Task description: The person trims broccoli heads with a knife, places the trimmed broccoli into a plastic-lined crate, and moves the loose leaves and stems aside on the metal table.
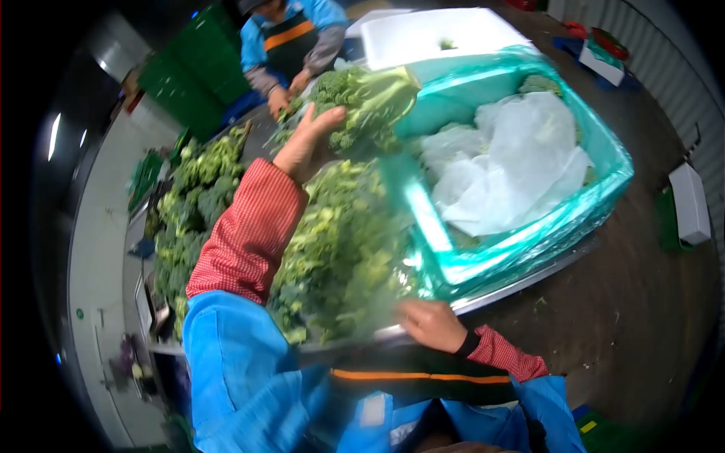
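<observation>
The fingers of the left hand (306, 147) are curled up against a broccoli head (364, 97), thumb raised along its side, and the head is gripped from below and held high, just over the near-left corner of the teal-lined box (596, 192). The florets are tipped to the left and the pale stalk points right, toward the box. A red checked sleeve (245, 234) is seen running down from that wrist to a blue jacket (234, 370).

Lower down, the fingers of the right hand (432, 325) are closed on the bottom edge of a clear bag (343, 257). The bag is packed with broccoli and is held tilted between the two arms, pressed up against the near wall of the box.

Inside the box, crumpled white plastic sheets (513, 162) are laid over more green heads. The box is set on a metal table (521, 278).

To the left, a loose pile of broccoli (198, 198) is spread along the table. At its far end a co-worker's hands (281, 100) are seen at work among the heads, well apart from the raised one. A white foam box (430, 34) is parked behind the teal one, and green crates (198, 68) are stacked at the back left.
</observation>
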`<state>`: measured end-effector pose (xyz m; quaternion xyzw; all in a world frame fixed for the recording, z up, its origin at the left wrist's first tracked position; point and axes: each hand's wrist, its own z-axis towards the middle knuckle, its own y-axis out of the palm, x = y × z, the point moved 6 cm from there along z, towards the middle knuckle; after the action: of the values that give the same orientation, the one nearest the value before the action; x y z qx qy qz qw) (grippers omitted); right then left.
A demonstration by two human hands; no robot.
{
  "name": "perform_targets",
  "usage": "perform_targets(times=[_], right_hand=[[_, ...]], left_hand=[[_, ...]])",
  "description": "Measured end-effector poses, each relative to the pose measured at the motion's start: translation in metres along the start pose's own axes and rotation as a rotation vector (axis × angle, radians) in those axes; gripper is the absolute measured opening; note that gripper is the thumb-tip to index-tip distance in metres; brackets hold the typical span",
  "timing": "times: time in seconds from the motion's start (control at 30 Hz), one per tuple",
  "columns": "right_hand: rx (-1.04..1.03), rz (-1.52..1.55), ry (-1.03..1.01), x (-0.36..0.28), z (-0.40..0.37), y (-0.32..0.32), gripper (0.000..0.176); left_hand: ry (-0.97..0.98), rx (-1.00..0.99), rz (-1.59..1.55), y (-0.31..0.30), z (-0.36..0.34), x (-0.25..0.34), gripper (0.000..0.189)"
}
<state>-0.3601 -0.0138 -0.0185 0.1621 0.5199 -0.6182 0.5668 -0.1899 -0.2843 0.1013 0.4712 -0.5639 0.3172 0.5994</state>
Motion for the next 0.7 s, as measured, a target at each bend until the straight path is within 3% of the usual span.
perform_targets(times=[0.03, 0.07, 0.1, 0.17, 0.27, 0.3, 0.4, 0.43, 0.6, 0.7], right_hand=[[0.03, -0.08, -0.068, -0.006, 0.002, 0.003, 0.019], [0.02, 0.005, 0.143, 0.007, 0.004, 0.009, 0.022], [0.011, 0.083, 0.359, 0.022, 0.002, 0.017, 0.025], [0.102, 0.206, 0.413, 0.032, 0.009, 0.021, 0.025], [0.138, 0.16, 0.366, 0.046, 0.019, 0.034, 0.022], [0.018, 0.149, 0.453, 0.039, 0.029, 0.033, 0.026], [0.13, 0.013, 0.236, 0.03, 0.045, 0.042, 0.017], [0.086, -0.061, 0.252, 0.029, 0.05, 0.047, 0.016], [-0.06, -0.249, 0.3, 0.034, 0.06, 0.072, 0.012], [-0.109, -0.408, 0.295, 0.041, 0.059, 0.083, 0.011]], left_hand=[[-0.056, 0.118, -0.013, -0.017, -0.03, -0.01, 0.087], [-0.075, 0.109, 0.013, -0.021, -0.061, -0.014, 0.092], [-0.111, 0.235, 0.069, -0.028, -0.092, -0.024, 0.104], [-0.138, 0.316, 0.13, -0.079, -0.127, -0.081, 0.112], [-0.319, 0.522, 0.184, -0.07, -0.188, -0.117, 0.114], [-0.32, 0.578, 0.168, -0.074, -0.2, -0.137, 0.11], [-0.252, 0.656, 0.144, -0.065, -0.222, -0.166, 0.097], [-0.145, 0.639, 0.128, -0.077, -0.225, -0.188, 0.098], [-0.203, 0.816, 0.565, -0.095, -0.234, -0.202, 0.102], [-0.166, 0.773, 0.377, -0.069, -0.231, -0.182, 0.101]])
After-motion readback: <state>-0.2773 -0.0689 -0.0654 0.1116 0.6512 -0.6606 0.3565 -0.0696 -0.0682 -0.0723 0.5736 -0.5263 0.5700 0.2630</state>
